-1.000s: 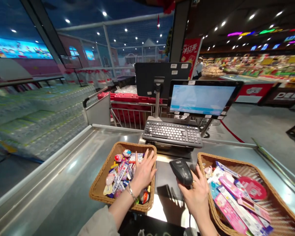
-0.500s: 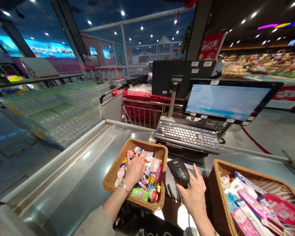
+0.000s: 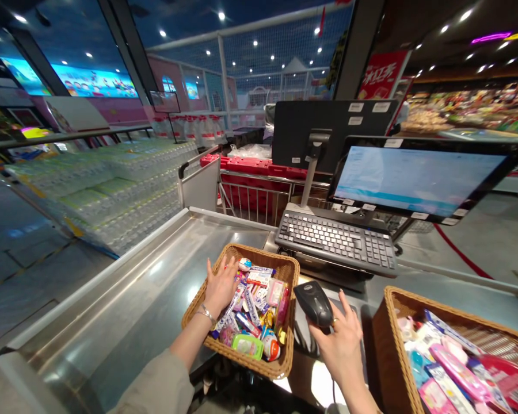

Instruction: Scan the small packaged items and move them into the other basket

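My left hand (image 3: 219, 285) reaches into the left wicker basket (image 3: 280, 362), its fingers down among several small colourful packets and sweets (image 3: 254, 313); I cannot see whether it grips one. A bracelet shows at that wrist. My right hand (image 3: 341, 339) is closed round the handle of a black barcode scanner (image 3: 314, 302), held upright over the gap between the two baskets, its cable running down below the wrist.
A second wicker basket (image 3: 386, 345) with pink and blue packages sits at the right. Behind stand a keyboard (image 3: 336, 241), a lit screen (image 3: 418, 178) and a customer display (image 3: 328, 129). The steel counter (image 3: 142, 299) stretches left; red baskets and a metal rail lie beyond.
My left hand has slid from the right side of the left basket to its left part. The view has swung left. The right hand keeps the scanner where it was.
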Action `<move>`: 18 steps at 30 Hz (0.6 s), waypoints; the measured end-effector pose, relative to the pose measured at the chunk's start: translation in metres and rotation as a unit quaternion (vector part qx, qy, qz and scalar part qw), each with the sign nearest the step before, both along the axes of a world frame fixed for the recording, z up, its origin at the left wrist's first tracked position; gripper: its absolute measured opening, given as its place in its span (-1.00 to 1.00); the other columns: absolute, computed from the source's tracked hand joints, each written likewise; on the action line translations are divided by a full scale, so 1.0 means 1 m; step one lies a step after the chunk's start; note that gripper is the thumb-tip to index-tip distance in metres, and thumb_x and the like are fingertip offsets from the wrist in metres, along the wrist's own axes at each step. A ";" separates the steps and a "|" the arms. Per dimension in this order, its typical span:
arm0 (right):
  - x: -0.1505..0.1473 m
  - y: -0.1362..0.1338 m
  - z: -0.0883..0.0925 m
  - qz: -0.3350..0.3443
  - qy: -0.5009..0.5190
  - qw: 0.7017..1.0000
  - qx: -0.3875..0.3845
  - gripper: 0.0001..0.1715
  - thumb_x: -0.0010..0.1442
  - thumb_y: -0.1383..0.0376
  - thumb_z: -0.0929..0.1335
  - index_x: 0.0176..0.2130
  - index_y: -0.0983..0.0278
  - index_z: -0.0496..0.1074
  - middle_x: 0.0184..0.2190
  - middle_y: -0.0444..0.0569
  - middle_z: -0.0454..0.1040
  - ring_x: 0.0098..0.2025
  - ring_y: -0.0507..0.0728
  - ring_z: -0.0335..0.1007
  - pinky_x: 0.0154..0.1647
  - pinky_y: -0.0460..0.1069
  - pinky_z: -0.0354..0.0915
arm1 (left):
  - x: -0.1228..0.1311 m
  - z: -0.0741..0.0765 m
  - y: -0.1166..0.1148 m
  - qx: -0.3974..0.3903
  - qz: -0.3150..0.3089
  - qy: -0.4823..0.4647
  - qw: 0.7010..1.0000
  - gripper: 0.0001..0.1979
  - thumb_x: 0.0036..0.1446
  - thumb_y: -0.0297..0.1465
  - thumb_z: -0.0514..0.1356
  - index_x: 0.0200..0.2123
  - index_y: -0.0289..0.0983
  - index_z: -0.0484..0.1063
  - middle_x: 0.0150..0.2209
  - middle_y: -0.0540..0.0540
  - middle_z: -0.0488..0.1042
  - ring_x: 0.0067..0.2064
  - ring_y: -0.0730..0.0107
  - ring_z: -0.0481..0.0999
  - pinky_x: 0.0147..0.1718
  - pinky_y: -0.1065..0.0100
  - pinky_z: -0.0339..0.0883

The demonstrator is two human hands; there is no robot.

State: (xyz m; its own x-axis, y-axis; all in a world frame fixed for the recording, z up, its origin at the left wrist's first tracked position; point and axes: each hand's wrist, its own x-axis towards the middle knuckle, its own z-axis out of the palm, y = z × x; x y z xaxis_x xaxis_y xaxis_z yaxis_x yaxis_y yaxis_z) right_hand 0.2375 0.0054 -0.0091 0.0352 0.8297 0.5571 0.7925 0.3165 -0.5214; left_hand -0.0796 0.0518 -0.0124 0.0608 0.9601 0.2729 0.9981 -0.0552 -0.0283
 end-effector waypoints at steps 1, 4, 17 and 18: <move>0.000 0.001 0.000 0.001 0.000 1.000 0.002 -0.61 0.09 0.03 0.36 -0.19 0.21 0.54 -0.02 0.11 0.52 0.26 0.42 0.14 0.19 0.43 0.03 | 0.002 0.000 0.003 -0.002 0.010 0.001 1.000 -0.54 0.28 -0.29 0.03 0.22 -0.21 0.28 0.29 -0.21 0.24 0.35 -0.03 0.11 0.25 -0.34 -0.62; 0.001 0.004 0.000 0.007 0.002 1.000 0.004 -0.60 0.11 0.01 0.33 -0.21 0.22 0.54 -0.04 0.12 0.53 0.26 0.42 0.15 0.16 0.41 0.07 | 0.009 -0.001 0.015 -0.014 0.040 0.002 0.999 -0.52 0.27 -0.26 0.03 0.21 -0.29 0.31 0.27 -0.28 0.28 0.34 -0.04 0.13 0.28 -0.29 -0.58; 0.012 0.021 -0.015 0.014 0.016 0.999 -0.033 -0.59 0.11 0.02 0.34 -0.18 0.23 0.54 -0.06 0.05 0.55 0.30 0.40 0.10 0.24 0.39 0.02 | 0.031 -0.020 0.076 -0.068 0.134 0.026 0.988 -0.53 0.26 -0.09 0.03 -0.09 -0.33 0.53 -0.03 -0.35 0.54 0.15 -0.08 0.37 0.18 -0.07 -0.09; 0.013 0.022 -0.016 0.013 0.017 0.999 -0.038 -0.59 0.11 0.03 0.34 -0.17 0.23 0.54 -0.05 0.05 0.55 0.30 0.40 0.09 0.25 0.39 0.01 | 0.032 -0.021 0.079 -0.068 0.139 0.027 0.988 -0.51 0.25 -0.07 0.03 -0.12 -0.33 0.55 -0.06 -0.34 0.56 0.12 -0.09 0.38 0.17 -0.06 -0.08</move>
